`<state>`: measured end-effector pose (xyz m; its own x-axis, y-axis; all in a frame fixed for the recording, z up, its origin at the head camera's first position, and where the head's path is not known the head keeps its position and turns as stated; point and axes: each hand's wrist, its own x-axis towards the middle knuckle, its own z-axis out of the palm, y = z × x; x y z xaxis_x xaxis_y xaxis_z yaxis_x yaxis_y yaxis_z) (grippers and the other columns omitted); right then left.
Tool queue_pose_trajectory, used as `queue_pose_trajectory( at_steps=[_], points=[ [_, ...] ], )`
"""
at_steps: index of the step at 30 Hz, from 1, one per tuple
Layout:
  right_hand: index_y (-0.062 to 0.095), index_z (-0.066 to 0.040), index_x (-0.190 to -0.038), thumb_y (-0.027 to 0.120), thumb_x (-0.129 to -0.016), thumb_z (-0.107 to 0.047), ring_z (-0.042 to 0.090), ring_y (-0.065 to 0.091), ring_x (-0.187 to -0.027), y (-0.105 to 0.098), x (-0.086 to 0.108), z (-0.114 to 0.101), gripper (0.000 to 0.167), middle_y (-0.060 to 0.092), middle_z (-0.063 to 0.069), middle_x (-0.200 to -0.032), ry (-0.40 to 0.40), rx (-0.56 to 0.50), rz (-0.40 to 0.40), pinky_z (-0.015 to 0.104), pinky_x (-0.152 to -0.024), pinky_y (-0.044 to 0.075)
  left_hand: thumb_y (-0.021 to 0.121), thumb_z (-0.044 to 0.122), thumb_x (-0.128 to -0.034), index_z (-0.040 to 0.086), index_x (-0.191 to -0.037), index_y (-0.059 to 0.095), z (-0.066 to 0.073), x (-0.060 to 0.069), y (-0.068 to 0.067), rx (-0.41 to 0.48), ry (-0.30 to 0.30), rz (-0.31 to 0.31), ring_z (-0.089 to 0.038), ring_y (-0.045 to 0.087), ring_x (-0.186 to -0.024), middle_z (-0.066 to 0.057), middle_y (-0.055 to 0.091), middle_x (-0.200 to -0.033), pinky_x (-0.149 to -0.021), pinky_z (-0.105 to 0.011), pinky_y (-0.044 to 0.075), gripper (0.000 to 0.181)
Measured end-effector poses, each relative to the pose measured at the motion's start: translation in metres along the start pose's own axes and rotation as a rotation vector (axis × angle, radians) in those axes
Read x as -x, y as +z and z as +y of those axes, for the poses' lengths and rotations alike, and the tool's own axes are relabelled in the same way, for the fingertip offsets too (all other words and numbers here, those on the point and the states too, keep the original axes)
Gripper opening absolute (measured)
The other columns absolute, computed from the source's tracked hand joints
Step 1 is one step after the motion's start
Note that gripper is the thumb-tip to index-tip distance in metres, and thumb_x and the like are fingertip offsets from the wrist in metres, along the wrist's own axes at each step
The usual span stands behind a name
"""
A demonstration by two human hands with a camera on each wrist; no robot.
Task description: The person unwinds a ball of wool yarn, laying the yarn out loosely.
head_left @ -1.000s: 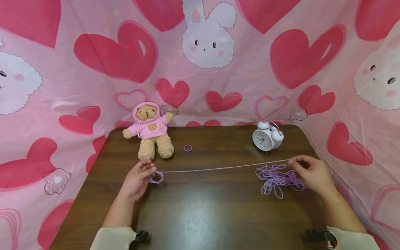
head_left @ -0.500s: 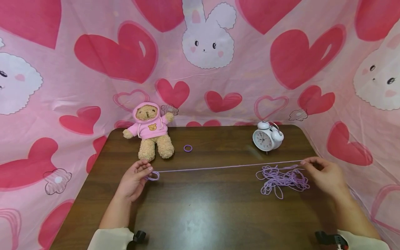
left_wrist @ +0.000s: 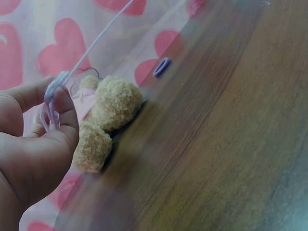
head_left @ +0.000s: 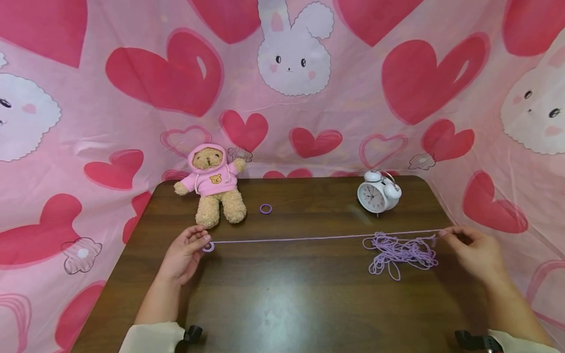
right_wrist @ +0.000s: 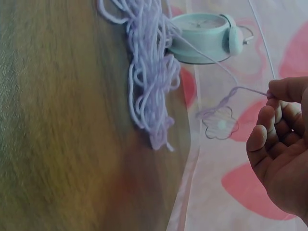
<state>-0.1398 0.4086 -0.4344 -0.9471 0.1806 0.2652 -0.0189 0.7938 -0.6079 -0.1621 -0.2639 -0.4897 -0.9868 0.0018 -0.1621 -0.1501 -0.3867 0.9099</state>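
Observation:
A thin purple cord (head_left: 304, 239) runs taut above the table between both hands. My left hand (head_left: 183, 257) pinches a few small loops of it between thumb and fingers, as the left wrist view also shows. The cord's other stretch is pinched by the thumb and index fingertip of my right hand (head_left: 474, 252). From that pinch, in the right wrist view, a slack strand and a twisted bit of cord (right_wrist: 226, 98) hang. A loose heap of the same cord (head_left: 401, 255) lies on the table, just left of the right hand.
Behind the left hand a teddy bear (head_left: 216, 186) in a pink hoodie leans back. A purple ring (head_left: 266, 209) lies to its right. At the back right stands a white alarm clock (head_left: 378, 192). Pink printed cloth (head_left: 282, 117) surrounds the brown table (head_left: 282, 294).
My right hand has moved right, away from the heap, and my left hand slightly left. The taut cord has lengthened, and the loops at the left hand have shrunk.

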Motion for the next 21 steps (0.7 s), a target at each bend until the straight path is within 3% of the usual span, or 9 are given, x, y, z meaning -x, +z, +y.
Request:
queue_pose_trajectory(
  at_steps=[8,15,17,21],
  points=[
    [0.075,-0.003,-0.099,0.069,-0.098,-0.024,-0.019,0.046,-0.072,-0.001,0.003,0.014,0.022,0.054,-0.044,-0.078,0.020,0.034,-0.005,0.014,-0.062,0.037,0.059,-0.005,-0.1016,0.006,-0.118,0.053,0.002,0.002,-0.008,0.013,0.005,0.019,-0.009,0.065,-0.088,0.003,0.066,-0.098,-0.076,-0.021,0.053,0.020],
    [0.075,-0.002,-0.099,0.068,-0.099,-0.022,-0.020,0.047,-0.076,0.004,0.005,0.024,0.021,0.055,-0.043,-0.083,0.011,0.006,-0.038,0.013,-0.063,0.037,0.056,-0.007,-0.1021,0.006,-0.115,0.054,0.002,0.004,-0.012,0.030,0.026,0.011,-0.010,0.067,-0.087,0.002,0.067,-0.096,-0.076,-0.022,0.054,0.018],
    [0.075,-0.002,-0.099,0.068,-0.099,-0.023,-0.020,0.048,-0.076,0.006,0.006,0.025,0.022,0.060,-0.038,-0.082,0.022,0.003,-0.054,0.013,-0.064,0.038,0.057,-0.007,-0.1017,0.006,-0.115,0.054,0.002,0.005,-0.013,0.038,0.029,0.010,-0.010,0.067,-0.087,0.002,0.067,-0.096,-0.076,-0.022,0.054,0.019],
    [0.075,-0.001,-0.103,0.068,-0.099,-0.028,-0.010,0.052,-0.072,0.012,0.007,0.027,0.028,0.070,-0.015,-0.080,0.066,0.005,-0.132,0.016,-0.062,0.041,0.057,-0.008,-0.1013,0.005,-0.115,0.053,0.002,0.006,-0.013,0.051,0.032,0.007,-0.011,0.068,-0.088,0.001,0.067,-0.097,-0.077,-0.022,0.054,0.019]
  ],
)
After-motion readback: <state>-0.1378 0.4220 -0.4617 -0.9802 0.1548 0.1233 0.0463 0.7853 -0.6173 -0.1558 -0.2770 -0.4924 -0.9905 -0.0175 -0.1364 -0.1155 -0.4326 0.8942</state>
